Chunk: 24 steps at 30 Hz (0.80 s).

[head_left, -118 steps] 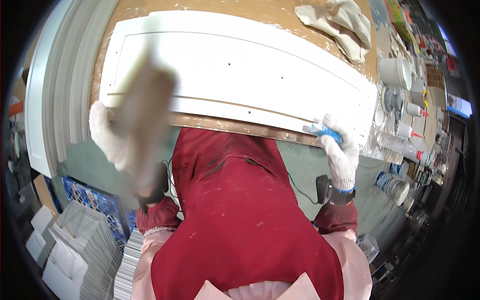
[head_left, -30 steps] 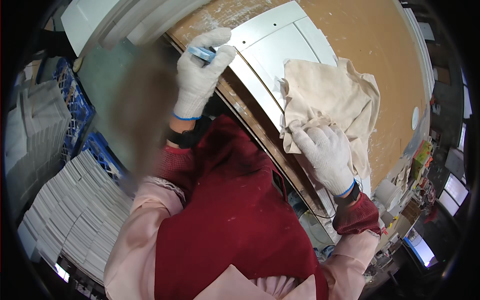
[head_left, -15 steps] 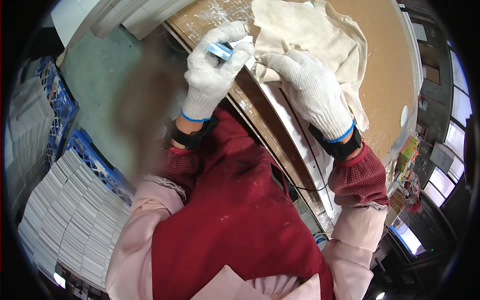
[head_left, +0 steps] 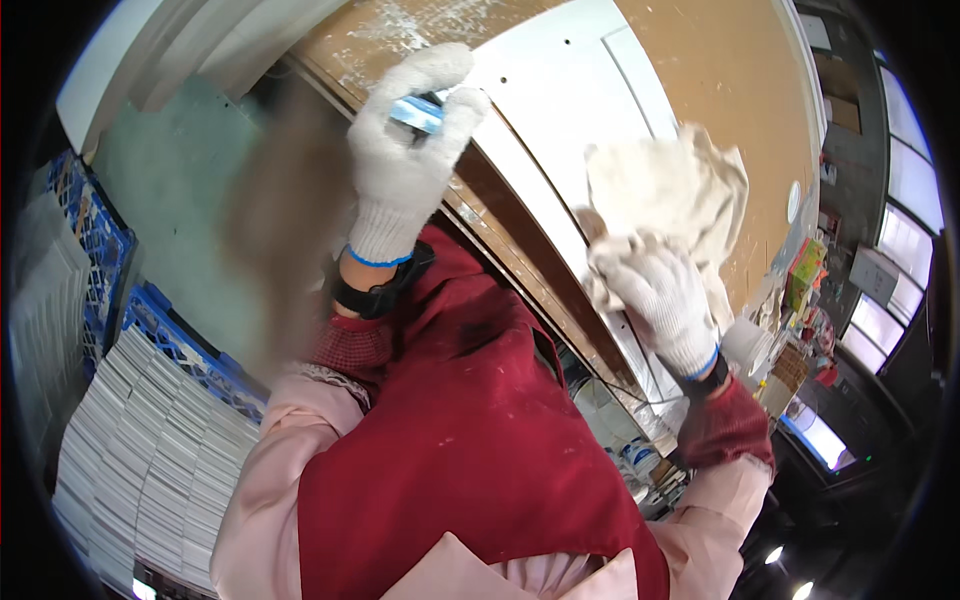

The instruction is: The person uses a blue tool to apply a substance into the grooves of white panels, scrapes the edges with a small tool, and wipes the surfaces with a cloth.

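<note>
My left hand [head_left: 402,165], in a white knitted glove with a blue cuff edge, curls its thumb and fingers around a small blue-and-white object [head_left: 417,114] with a dark part. Its kind is not clear. The hand is over the table's near edge, beside a white panel [head_left: 555,95] with small dark holes and a grooved outline. My right hand [head_left: 655,300], gloved the same way, grips the near end of a crumpled cream cloth [head_left: 665,185]. The cloth lies partly across the panel's right portion and partly on the brown table [head_left: 730,90].
On the left, a blue plastic crate [head_left: 180,335] stands by tightly stacked white strips [head_left: 150,440]. Pale curved pieces [head_left: 200,60] are at the upper left. Boxes and assorted items [head_left: 805,270] crowd the table's far right. A thin cable runs below the table edge.
My right hand has pulled the cloth right and toward me, baring much of the white panel. My left hand has shifted slightly left, still holding the blue-and-white object.
</note>
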Tool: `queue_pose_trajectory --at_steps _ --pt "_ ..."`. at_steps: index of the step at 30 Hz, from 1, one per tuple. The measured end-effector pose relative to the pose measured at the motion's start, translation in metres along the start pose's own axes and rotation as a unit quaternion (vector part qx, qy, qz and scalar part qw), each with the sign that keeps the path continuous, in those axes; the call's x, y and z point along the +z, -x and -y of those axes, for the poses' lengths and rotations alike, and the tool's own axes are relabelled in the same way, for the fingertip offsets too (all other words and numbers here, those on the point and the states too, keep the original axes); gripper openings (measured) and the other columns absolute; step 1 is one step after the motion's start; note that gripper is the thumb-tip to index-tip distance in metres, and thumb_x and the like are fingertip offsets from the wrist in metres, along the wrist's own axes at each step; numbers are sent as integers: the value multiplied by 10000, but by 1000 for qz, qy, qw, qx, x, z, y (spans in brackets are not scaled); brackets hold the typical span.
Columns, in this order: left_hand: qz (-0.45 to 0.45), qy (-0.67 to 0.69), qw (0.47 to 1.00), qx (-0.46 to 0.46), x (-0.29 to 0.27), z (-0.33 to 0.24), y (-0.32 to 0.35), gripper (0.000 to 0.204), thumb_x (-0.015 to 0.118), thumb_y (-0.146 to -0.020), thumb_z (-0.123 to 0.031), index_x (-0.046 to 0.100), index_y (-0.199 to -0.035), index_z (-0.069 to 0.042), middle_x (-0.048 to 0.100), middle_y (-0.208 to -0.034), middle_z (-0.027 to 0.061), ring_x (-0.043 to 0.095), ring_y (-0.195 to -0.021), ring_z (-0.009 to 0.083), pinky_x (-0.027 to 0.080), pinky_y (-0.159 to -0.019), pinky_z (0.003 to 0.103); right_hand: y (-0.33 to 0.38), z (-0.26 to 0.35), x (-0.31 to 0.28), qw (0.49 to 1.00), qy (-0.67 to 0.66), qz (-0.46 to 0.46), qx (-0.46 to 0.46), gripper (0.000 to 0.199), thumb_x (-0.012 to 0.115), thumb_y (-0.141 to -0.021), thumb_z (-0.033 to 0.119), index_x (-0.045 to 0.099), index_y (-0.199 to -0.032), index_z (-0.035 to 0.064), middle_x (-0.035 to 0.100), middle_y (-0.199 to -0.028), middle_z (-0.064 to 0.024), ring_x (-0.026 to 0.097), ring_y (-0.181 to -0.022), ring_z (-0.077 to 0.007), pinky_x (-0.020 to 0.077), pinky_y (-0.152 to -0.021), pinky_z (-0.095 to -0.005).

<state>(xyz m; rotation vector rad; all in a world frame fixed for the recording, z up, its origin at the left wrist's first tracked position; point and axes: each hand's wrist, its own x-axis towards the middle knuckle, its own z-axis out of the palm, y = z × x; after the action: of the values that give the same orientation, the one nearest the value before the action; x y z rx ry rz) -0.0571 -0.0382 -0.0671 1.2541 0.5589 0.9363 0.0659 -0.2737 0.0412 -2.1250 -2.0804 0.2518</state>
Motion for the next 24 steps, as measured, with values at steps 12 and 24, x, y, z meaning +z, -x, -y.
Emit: queue_pose_trajectory --at_steps 12,24 --pt "3 -1 997 -80 -1 1 2 294 666 -861 81 585 -1137 22 636 -1112 120 633 -983 166 534 -857 290 -134 -10 11 999 -14 -30 -8 356 585 -843 134 641 -1194 139 640 -950 -128 620 -905 -339 490 -808 -424" --pt "3 -26 1000 -9 -5 5 2 309 682 -855 30 623 -1157 2 642 -1189 116 612 -1068 182 490 -963 325 61 -10 -43 992 -32 95 75 394 708 -679 130 661 -1068 92 659 -966 -49 629 -908 -255 480 -802 -361"
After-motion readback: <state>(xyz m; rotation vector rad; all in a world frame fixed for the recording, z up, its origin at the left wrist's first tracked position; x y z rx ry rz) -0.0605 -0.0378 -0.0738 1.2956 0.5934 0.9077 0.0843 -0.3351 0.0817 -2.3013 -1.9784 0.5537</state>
